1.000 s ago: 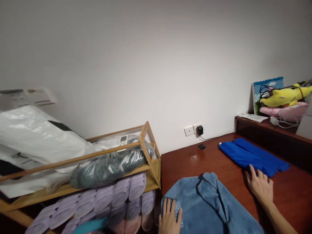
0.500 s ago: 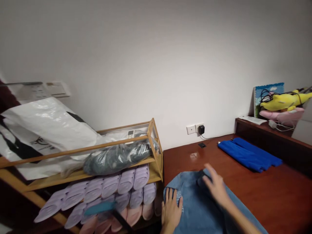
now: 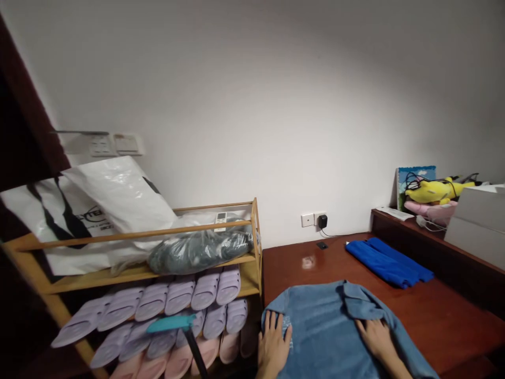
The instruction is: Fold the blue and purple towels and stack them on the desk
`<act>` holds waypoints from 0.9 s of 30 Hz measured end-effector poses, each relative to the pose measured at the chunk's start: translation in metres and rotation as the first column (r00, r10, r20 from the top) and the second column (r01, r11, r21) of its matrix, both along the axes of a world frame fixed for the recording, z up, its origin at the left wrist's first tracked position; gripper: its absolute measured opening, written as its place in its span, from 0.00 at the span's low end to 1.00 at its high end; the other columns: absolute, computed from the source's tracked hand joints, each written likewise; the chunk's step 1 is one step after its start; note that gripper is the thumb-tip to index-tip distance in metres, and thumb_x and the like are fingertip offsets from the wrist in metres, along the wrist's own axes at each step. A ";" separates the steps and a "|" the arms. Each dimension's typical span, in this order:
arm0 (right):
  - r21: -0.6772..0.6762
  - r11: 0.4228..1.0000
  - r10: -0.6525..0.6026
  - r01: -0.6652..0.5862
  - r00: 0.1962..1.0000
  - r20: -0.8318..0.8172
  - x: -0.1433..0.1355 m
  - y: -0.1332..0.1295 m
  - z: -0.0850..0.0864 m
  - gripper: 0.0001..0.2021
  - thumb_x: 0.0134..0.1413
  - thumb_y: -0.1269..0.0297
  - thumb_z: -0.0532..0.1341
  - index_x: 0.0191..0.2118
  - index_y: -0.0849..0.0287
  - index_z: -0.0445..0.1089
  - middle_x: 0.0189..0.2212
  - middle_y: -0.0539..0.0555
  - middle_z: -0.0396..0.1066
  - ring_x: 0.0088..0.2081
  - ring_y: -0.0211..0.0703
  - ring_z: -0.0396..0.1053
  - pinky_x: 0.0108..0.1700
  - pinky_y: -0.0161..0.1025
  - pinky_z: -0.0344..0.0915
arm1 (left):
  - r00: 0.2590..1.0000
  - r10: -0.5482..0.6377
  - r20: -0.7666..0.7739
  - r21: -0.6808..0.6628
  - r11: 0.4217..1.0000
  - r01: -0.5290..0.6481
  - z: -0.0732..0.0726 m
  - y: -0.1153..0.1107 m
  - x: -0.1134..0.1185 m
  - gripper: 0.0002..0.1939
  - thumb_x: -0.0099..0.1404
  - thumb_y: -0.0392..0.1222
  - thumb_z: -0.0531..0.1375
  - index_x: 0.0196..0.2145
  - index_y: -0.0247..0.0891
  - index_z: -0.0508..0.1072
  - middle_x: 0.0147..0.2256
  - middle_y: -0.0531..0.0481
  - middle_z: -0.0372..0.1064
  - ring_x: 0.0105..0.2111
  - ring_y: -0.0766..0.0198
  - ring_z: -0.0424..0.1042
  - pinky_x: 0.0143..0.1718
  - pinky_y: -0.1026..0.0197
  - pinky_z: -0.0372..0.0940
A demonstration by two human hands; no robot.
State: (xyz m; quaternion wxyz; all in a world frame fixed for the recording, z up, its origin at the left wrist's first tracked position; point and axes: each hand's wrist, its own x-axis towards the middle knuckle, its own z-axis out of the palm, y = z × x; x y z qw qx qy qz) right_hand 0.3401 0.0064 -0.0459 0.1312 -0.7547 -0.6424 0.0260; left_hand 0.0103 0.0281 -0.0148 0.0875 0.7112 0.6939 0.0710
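A blue denim-look garment (image 3: 319, 326) lies spread on the reddish-brown tabletop, partly cut off by the lower edge of the view. My left hand (image 3: 273, 345) rests flat on its left side, fingers stretched out beside a patch of small white print. On the right side, my right hand (image 3: 376, 339) lies on the cloth with its fingers apart. A folded-over flap (image 3: 361, 300) of the garment sits just above it, and its fingertips are partly hidden at the flap's edge. A folded bright blue cloth (image 3: 389, 261) is farther back on the table.
To the left stands a wooden rack (image 3: 153, 237) with white bags (image 3: 118, 195), a plastic-wrapped dark bundle (image 3: 201, 251) and lilac slippers (image 3: 152, 301). A teal-headed tool (image 3: 169, 323) is in front. A raised ledge (image 3: 402, 223) on the right bears a yellow plush toy (image 3: 432, 191) and white boxes (image 3: 477, 210).
My right hand has moved down and to the right across the garment, whose upper right part now shows a flatter, folded-over flap. My left hand stays on the left side. The view has shifted slightly.
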 end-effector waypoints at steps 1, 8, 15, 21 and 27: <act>-0.002 1.000 0.006 -0.006 0.999 0.034 0.026 -0.007 -0.002 0.25 0.56 0.53 0.45 0.49 0.59 0.70 0.49 0.65 0.69 0.55 0.60 0.61 0.55 0.58 0.54 | 1.000 -0.007 0.004 0.004 1.000 0.007 0.000 -0.001 0.000 0.29 0.65 0.53 0.40 0.61 0.44 0.55 0.65 0.47 0.41 0.64 0.56 0.38 0.57 0.43 0.50; -0.110 0.942 -0.299 0.318 0.941 0.160 0.169 -0.057 -0.031 0.32 0.52 0.46 0.41 0.61 0.50 0.55 0.61 0.59 0.55 0.61 0.52 0.52 0.53 0.60 0.54 | 0.997 -0.059 0.039 0.001 0.998 0.059 0.011 -0.013 -0.004 0.29 0.65 0.53 0.40 0.61 0.42 0.55 0.65 0.48 0.42 0.64 0.57 0.38 0.57 0.45 0.51; -0.052 0.934 -0.308 0.355 0.868 0.390 0.172 -0.082 -0.007 0.24 0.51 0.60 0.46 0.51 0.56 0.68 0.52 0.64 0.67 0.49 0.58 0.67 0.50 0.58 0.56 | 0.989 -0.139 -0.043 0.023 0.990 0.140 0.014 -0.044 -0.017 0.29 0.65 0.53 0.41 0.59 0.42 0.59 0.63 0.46 0.49 0.63 0.54 0.43 0.60 0.44 0.44; 0.121 0.991 0.021 -0.055 0.963 0.269 0.081 -0.051 0.008 0.27 0.58 0.51 0.42 0.60 0.52 0.56 0.62 0.56 0.53 0.61 0.48 0.52 0.58 0.51 0.51 | 0.983 -0.116 -0.141 0.017 0.993 0.120 0.028 -0.049 -0.044 0.30 0.64 0.53 0.44 0.61 0.42 0.56 0.55 0.41 0.63 0.54 0.48 0.60 0.58 0.41 0.42; 0.106 0.967 -0.249 0.230 0.944 0.216 0.030 -0.026 -0.028 0.32 0.56 0.46 0.42 0.63 0.57 0.52 0.63 0.60 0.50 0.64 0.57 0.44 0.57 0.57 0.49 | 0.988 -0.027 -0.151 0.128 0.991 0.046 0.033 -0.029 -0.038 0.27 0.65 0.48 0.43 0.59 0.37 0.59 0.57 0.39 0.60 0.56 0.50 0.57 0.56 0.45 0.48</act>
